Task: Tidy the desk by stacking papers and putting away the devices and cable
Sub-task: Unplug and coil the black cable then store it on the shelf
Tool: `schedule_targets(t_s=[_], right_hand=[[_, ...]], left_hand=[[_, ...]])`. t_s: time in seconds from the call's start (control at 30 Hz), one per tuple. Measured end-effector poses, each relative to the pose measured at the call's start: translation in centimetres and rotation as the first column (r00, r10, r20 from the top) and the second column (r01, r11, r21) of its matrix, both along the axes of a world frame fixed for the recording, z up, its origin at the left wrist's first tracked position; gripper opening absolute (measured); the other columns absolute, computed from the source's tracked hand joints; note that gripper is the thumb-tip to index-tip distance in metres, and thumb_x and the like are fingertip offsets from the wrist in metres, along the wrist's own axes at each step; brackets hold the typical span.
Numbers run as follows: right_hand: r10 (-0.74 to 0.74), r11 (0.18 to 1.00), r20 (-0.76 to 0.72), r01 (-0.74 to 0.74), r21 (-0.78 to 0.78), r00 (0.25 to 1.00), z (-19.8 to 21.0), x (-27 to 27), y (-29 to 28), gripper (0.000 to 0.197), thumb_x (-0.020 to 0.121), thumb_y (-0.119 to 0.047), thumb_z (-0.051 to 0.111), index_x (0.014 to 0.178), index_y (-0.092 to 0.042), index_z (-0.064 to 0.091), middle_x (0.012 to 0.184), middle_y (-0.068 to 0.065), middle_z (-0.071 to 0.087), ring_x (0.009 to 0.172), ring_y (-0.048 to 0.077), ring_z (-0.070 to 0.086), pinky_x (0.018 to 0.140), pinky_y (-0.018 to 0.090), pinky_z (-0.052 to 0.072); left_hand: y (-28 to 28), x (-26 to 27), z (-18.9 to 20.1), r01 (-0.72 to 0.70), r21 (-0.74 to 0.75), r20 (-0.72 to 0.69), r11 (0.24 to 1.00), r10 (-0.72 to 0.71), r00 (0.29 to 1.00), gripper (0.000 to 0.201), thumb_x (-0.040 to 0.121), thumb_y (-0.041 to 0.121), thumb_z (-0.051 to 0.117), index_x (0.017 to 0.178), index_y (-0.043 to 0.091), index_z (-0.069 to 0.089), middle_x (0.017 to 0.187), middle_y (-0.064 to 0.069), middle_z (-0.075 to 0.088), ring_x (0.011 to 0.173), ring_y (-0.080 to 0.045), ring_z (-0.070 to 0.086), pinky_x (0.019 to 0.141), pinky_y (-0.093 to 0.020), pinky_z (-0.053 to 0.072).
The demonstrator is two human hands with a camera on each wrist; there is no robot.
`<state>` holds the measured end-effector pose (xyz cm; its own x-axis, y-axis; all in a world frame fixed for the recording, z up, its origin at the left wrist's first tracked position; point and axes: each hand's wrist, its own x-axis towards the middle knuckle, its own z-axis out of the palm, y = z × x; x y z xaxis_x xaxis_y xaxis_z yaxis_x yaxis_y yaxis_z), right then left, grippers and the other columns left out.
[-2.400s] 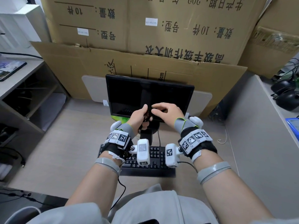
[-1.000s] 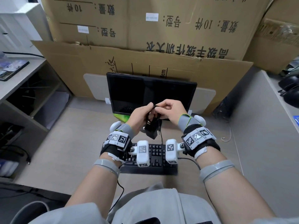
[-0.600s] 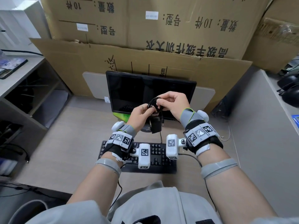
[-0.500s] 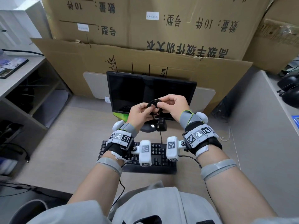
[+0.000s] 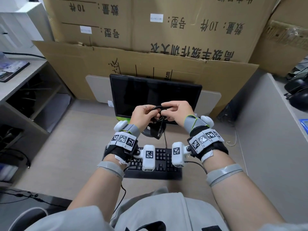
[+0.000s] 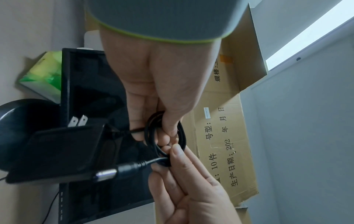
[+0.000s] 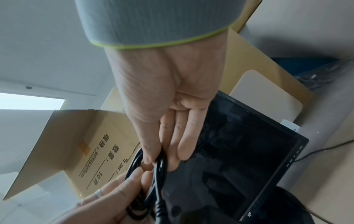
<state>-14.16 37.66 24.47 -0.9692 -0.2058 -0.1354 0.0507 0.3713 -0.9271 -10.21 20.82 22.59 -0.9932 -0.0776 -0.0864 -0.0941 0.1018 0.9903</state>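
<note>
A black cable (image 5: 157, 108) wound into a small coil is held up in front of the dark monitor (image 5: 155, 90). My left hand (image 5: 149, 113) pinches the coil on its left side, and my right hand (image 5: 167, 110) pinches it on the right. In the left wrist view the left hand's fingers (image 6: 168, 128) pass through the coil (image 6: 182, 136). A black power adapter (image 6: 57, 151) with two prongs hangs from it, and a barrel plug (image 6: 122, 168) sticks out beside it. In the right wrist view the right thumb and fingers (image 7: 153, 154) squeeze the cable strands (image 7: 160, 171).
A black keyboard (image 5: 160, 157) lies below my wrists on the beige desk (image 5: 66, 147). Big cardboard boxes (image 5: 166, 39) stand behind the monitor. An open shelf unit (image 5: 33, 97) is at the left, a grey partition (image 5: 266, 130) at the right. A green packet (image 6: 44, 75) sits by the monitor base.
Both hands have risen from near the monitor base and kept winding the cable into a tighter coil. The adapter still hangs below, and the plug end now dangles beside it.
</note>
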Motion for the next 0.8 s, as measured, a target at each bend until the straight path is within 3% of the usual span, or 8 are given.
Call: schedule_targets(t_s=[0.07,0.2,0.3,0.37,0.47,0.6,0.7,0.8], right_hand=[[-0.005,0.998,0.022,0.007,-0.069,1.0,0.0,0.0,0.2,0.023,0.079,-0.013,0.077,0.102,-0.018,0.077,0.089,0.007,0.077,0.078,0.014,0.071,0.071,0.025,0.059],[-0.092,0.969,0.051,0.101,-0.224,0.994,0.6,-0.1,0.5,0.02,0.082,-0.005,0.075,0.102,-0.009,0.075,0.089,0.008,0.075,0.079,0.017,0.071,0.071,0.029,0.061],[-0.112,0.955,0.044,0.12,-0.271,0.993,0.6,0.0,0.4,0.018,0.082,-0.003,0.074,0.099,-0.008,0.076,0.085,0.006,0.075,0.074,0.013,0.071,0.069,0.027,0.06],[-0.123,0.937,0.042,0.13,-0.325,0.991,0.9,0.1,0.3,0.017,0.083,-0.001,0.073,0.099,-0.005,0.075,0.085,0.009,0.075,0.073,0.013,0.071,0.069,0.026,0.059],[-0.163,0.899,0.023,0.158,-0.408,0.986,1.6,-0.2,0.9,0.017,0.083,-0.001,0.072,0.099,-0.007,0.075,0.087,0.01,0.075,0.078,0.015,0.072,0.071,0.028,0.06],[-0.192,0.942,-0.049,0.17,-0.289,0.98,1.2,-1.1,1.6,0.017,0.082,-0.006,0.074,0.098,-0.011,0.078,0.09,0.007,0.077,0.083,0.016,0.072,0.074,0.031,0.06],[-0.162,0.977,-0.069,0.15,-0.15,0.984,0.2,-1.5,1.9,0.02,0.078,-0.015,0.076,0.096,-0.021,0.08,0.092,0.001,0.078,0.086,0.017,0.075,0.075,0.031,0.061],[-0.163,0.984,-0.07,0.157,-0.084,0.984,-0.4,-1.3,1.6,0.021,0.077,-0.017,0.078,0.098,-0.02,0.08,0.091,-0.002,0.077,0.085,0.015,0.075,0.074,0.033,0.063]], left_hand=[[-0.1,-0.1,0.0,0.059,0.022,-0.007,0.998,-0.059,0.998,0.017,0.096,0.012,0.059,0.105,0.011,0.074,0.077,-0.003,0.067,0.08,-0.016,0.064,0.089,-0.041,0.056],[0.4,0.1,-0.3,0.115,0.25,0.062,0.961,-0.134,0.989,0.022,0.104,0.014,0.045,0.108,0.007,0.065,0.086,-0.001,0.059,0.085,-0.012,0.057,0.085,-0.025,0.049],[0.8,0.2,-0.6,0.134,0.253,0.072,0.958,-0.157,0.985,0.018,0.105,0.01,0.043,0.103,0.009,0.061,0.098,-0.005,0.062,0.094,-0.017,0.058,0.091,-0.029,0.047],[0.8,0.2,-0.9,0.132,0.228,0.085,0.965,-0.155,0.984,0.018,0.103,0.016,0.049,0.111,0.006,0.061,0.108,-0.011,0.067,0.104,-0.022,0.062,0.099,-0.033,0.046],[0.8,0.7,-1.8,0.195,0.14,0.079,0.971,-0.207,0.975,0.029,0.101,0.027,0.055,0.116,0.005,0.065,0.107,-0.011,0.072,0.102,-0.017,0.066,0.099,-0.031,0.047],[0.6,0.5,-2.7,0.111,0.06,-0.032,0.992,-0.109,0.994,0.019,0.101,0.009,0.051,0.103,0.004,0.069,0.081,-0.005,0.065,0.078,-0.013,0.06,0.077,-0.023,0.05],[0.2,-0.4,-2.4,0.018,0.139,-0.05,0.99,-0.011,0.999,0.019,0.099,0.01,0.051,0.1,0.008,0.071,0.071,0.001,0.061,0.075,-0.018,0.057,0.081,-0.029,0.047],[0.5,-1.0,-1.5,0.018,0.062,-0.055,0.998,-0.014,0.998,0.023,0.098,0.007,0.049,0.096,0.014,0.071,0.068,0.002,0.06,0.066,-0.014,0.054,0.074,-0.026,0.046]])
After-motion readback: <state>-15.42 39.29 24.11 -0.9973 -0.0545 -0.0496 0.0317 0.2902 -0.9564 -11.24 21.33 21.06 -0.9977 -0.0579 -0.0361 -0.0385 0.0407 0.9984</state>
